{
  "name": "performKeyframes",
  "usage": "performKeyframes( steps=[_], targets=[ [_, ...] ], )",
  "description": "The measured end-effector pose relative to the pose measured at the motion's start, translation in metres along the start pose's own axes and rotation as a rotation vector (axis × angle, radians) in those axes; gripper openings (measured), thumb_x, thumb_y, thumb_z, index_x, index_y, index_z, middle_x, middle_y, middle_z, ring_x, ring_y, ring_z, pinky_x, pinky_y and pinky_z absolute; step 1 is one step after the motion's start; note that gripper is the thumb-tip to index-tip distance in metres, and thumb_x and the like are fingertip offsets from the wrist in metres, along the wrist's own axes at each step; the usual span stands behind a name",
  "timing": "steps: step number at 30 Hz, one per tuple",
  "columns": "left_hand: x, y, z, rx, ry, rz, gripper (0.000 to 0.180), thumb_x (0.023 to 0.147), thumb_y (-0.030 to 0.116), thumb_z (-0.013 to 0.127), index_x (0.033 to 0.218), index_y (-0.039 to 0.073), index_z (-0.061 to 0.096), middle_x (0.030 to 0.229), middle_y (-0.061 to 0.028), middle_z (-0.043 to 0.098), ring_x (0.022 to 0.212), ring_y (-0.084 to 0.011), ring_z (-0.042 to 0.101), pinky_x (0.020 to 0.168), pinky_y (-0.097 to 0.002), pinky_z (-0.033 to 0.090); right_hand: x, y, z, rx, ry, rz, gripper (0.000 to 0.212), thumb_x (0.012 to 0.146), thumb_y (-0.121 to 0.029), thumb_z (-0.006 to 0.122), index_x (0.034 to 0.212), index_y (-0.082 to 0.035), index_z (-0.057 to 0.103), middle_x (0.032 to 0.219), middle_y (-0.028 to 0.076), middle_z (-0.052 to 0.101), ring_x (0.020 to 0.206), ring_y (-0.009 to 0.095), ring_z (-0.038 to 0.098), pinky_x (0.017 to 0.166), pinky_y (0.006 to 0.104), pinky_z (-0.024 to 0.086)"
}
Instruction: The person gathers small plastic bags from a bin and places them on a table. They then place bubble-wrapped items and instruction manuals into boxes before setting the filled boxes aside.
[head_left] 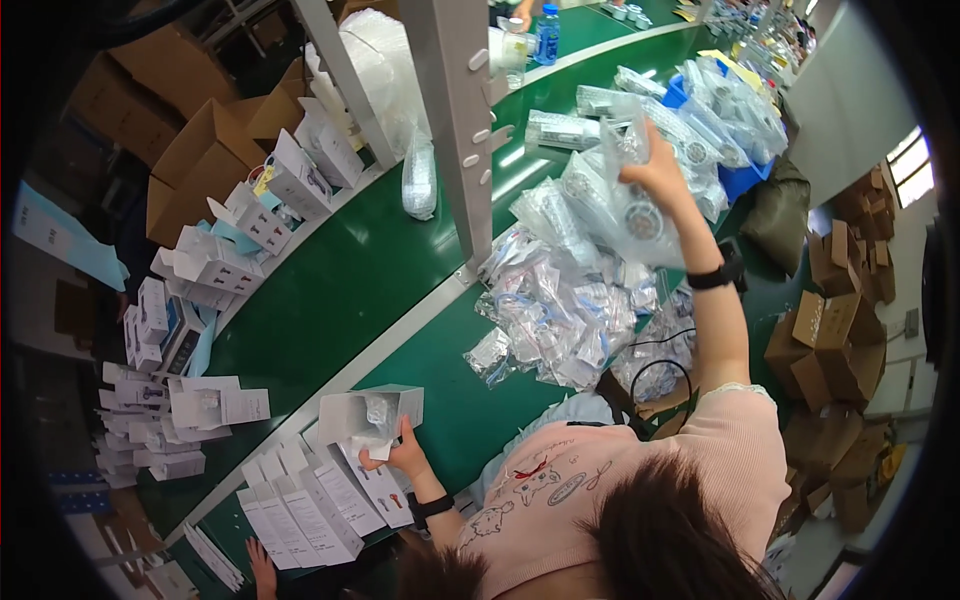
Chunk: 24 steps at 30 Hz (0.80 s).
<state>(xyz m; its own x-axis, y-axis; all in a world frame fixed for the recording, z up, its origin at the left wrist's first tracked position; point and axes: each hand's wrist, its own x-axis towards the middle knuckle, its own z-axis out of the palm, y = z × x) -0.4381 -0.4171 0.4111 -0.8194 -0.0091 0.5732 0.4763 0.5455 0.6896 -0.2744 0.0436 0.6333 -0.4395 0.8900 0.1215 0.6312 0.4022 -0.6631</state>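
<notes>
My left hand (403,452) is closed on the edge of an open white cardboard box (335,425), whose flaps stand apart. Inside it shows a clear-wrapped item (378,412). Stretched over the pile at the upper right, my right hand (662,175) grips a clear bubble-wrap bag (640,215) with a round, silvery, perforated part in it. Similar bubble-wrapped packages (565,130) lie heaped around that hand. Nearer to me is a pile of small clear plastic packets (560,325) with white and blue contents. Several upright white boxes (310,510) stand in a row beside my left hand.
A metal post (455,130) rises from the green table (415,345). A blue bin (745,180) sits under the packages. Across the conveyor (330,290) stand open white boxes (210,260). Another person's hand (262,568) rests at lower left. Brown cartons (825,350) are stacked at right.
</notes>
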Motion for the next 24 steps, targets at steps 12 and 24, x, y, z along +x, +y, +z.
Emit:
performKeyframes(
  steps=[12, 24],
  targets=[
    [-0.017, -0.016, 0.006, -0.032, -0.031, -0.09, 0.083, 0.06, 0.01, 0.078, 0.113, 0.002, 0.015, 0.108, -0.0103, 0.022, 0.098, -0.0235, 0.035, 0.083, -0.0384, 0.038, 0.05, 0.088, 0.048, -0.873, -0.445, 0.125, 0.099, 0.053, -0.047, 0.071, 0.135, -0.018, 0.023, 0.127, 0.029, 0.032, 0.115, 0.049, 0.031, 0.091, 0.0619, 0.021],
    [-0.014, -0.007, 0.014, -0.325, 0.01, -0.046, 0.081, 0.06, 0.01, 0.077, 0.111, 0.003, 0.014, 0.111, -0.0143, 0.024, 0.105, -0.03, 0.038, 0.089, -0.0426, 0.036, -0.077, -0.161, 0.273, 0.288, -0.316, -0.512, 0.059, 0.073, -0.023, 0.065, 0.126, -0.017, 0.039, 0.125, 0.02, 0.038, 0.117, 0.035, 0.035, 0.091, 0.0435, 0.035]
  ],
)
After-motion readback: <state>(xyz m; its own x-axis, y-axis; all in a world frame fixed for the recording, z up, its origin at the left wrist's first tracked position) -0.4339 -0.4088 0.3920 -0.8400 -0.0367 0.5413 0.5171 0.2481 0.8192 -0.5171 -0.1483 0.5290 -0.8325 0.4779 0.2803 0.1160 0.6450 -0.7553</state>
